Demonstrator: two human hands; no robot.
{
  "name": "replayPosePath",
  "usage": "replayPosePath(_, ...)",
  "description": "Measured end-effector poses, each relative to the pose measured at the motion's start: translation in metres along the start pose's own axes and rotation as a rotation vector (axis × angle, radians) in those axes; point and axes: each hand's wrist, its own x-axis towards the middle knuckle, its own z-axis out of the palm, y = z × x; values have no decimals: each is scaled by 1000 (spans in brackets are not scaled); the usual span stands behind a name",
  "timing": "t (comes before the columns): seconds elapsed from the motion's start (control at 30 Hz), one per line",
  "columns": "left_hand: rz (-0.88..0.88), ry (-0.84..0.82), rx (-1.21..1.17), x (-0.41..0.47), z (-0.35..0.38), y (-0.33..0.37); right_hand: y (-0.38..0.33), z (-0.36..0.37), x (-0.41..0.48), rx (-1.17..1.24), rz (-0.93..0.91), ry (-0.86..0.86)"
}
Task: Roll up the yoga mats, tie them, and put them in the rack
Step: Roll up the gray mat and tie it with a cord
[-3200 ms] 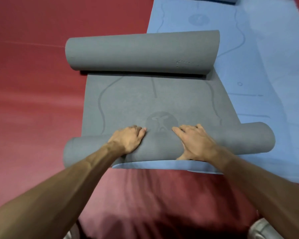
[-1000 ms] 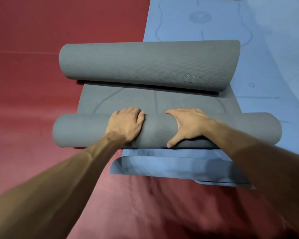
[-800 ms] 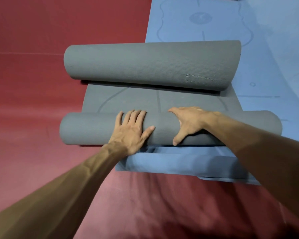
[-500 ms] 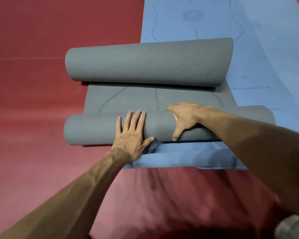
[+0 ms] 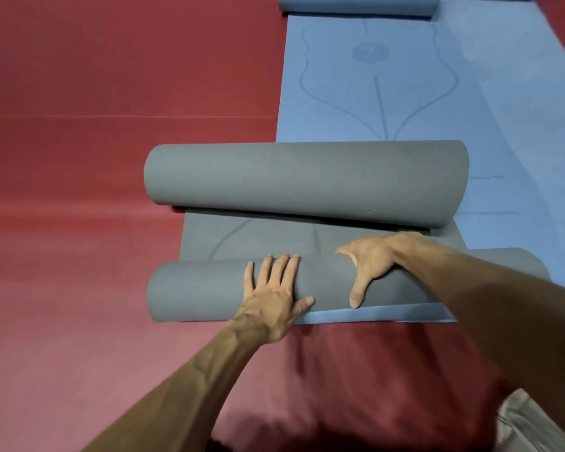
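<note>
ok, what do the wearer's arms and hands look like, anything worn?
Both arms are bare as far as the frame shows: no sleeves, no watch or wristband. The left hand and right hand are ungloved. No rings on the fingers that show. The one nail in view looks short. Tendons stand out on the left forearm.

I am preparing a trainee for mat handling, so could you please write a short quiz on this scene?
1. True or false: the left hand lies flat, fingers straight, on the near roll of the grey mat.
2. What lies beneath the grey mat? A) a towel B) a blue mat C) a rack
3. How many rolled ends does the grey mat show?
Key: 1 true; 2 B; 3 two.
</note>
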Motion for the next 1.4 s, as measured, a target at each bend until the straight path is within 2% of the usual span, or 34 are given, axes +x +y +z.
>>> replayPosePath(0.2,-13,-111,19,10,8,5,16,25,10,127,-26,22)
replayPosePath(0.37,-9,-147,-8,29,-1,0,27,39,10,87,-70,248)
replayPosePath(0.67,10,-213,-40,62,-23,-9,31,63,0,-144,-144,568)
replayPosePath(0.8,16,-109,-14,78,-27,-14,35,74,5,-185,-154,781)
replayPosePath(0.87,-43,-33,-25,86,-25,-15,35,83,7,-214,-121,871)
replayPosePath(1.03,-264,102,-21,114,-31,-14,36,81,21,-259,-53,941)
replayPosePath(1.13,-292,133,-56,130,-34,-17,40,64,29,-280,-33,944)
replayPosePath(1.3,-319,113,-82,150,-37,-23,46,49,36,-309,-21,883)
replayPosePath(1.4,-321,162,-65,150,-35,-24,45,41,35,-315,-18,819)
